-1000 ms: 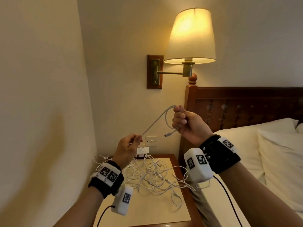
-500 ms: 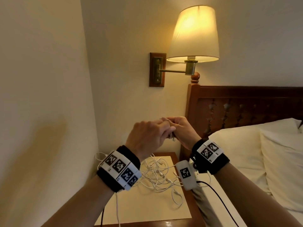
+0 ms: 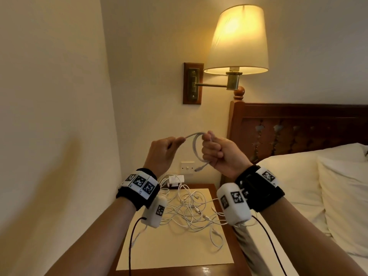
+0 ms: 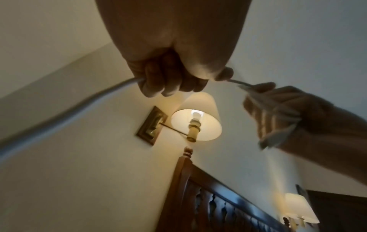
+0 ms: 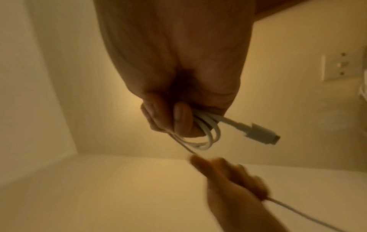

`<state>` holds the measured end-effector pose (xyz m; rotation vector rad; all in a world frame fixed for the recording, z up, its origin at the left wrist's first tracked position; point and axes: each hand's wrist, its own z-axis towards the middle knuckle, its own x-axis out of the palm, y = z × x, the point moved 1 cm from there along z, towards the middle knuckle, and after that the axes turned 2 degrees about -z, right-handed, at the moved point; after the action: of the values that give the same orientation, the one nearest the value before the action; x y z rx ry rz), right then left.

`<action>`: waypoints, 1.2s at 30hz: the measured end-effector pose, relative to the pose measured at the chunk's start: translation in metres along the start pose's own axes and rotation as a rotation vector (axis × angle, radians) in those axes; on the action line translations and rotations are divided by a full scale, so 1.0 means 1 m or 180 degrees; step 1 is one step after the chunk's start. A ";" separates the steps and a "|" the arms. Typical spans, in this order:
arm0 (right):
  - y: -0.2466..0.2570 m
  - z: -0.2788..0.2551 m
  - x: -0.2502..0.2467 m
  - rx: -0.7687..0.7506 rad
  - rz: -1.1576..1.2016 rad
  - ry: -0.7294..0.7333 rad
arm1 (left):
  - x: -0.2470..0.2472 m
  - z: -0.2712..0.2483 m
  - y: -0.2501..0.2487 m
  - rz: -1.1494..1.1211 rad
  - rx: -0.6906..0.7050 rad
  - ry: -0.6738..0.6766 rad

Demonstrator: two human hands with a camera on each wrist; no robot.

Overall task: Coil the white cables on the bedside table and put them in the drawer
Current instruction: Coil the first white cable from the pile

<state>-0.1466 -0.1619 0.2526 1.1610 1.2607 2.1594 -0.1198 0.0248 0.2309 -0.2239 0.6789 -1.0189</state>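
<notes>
I hold one white cable (image 3: 194,145) in the air above the bedside table (image 3: 216,188). My right hand (image 3: 217,154) grips a small coil of it (image 5: 206,135), with the plug end (image 5: 262,133) sticking out below the fist. My left hand (image 3: 165,150) pinches the same cable (image 4: 79,108) just left of the coil, and the rest trails down toward the table. A tangle of several white cables (image 3: 191,210) lies on the table's cream mat (image 3: 175,253). The drawer is out of view.
A white charger block (image 3: 176,180) sits at the back of the table under a wall switch (image 3: 187,167). A lit wall lamp (image 3: 238,42) hangs above. The wooden headboard (image 3: 298,128) and bed with pillows (image 3: 342,196) are to the right; a wall is close on the left.
The hands met half a second ago, adding a loop to the coil. They have since drawn apart, the left sliding left along the cable.
</notes>
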 end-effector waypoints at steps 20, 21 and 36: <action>0.003 0.003 0.002 -0.0560 -0.2603 -0.0784 | -0.002 -0.023 -0.063 0.1322 0.1600 0.0370; 0.002 0.000 0.003 -0.0530 -0.2608 -0.0701 | -0.006 -0.018 -0.062 0.1336 0.1600 0.0225; 0.002 0.005 0.006 0.0084 -0.1665 -0.0088 | -0.007 0.001 -0.037 -0.0913 -0.0511 0.0651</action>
<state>-0.1460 -0.1561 0.2579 0.7549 1.3962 1.7369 -0.1477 0.0109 0.2525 -0.3682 0.9344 -1.2741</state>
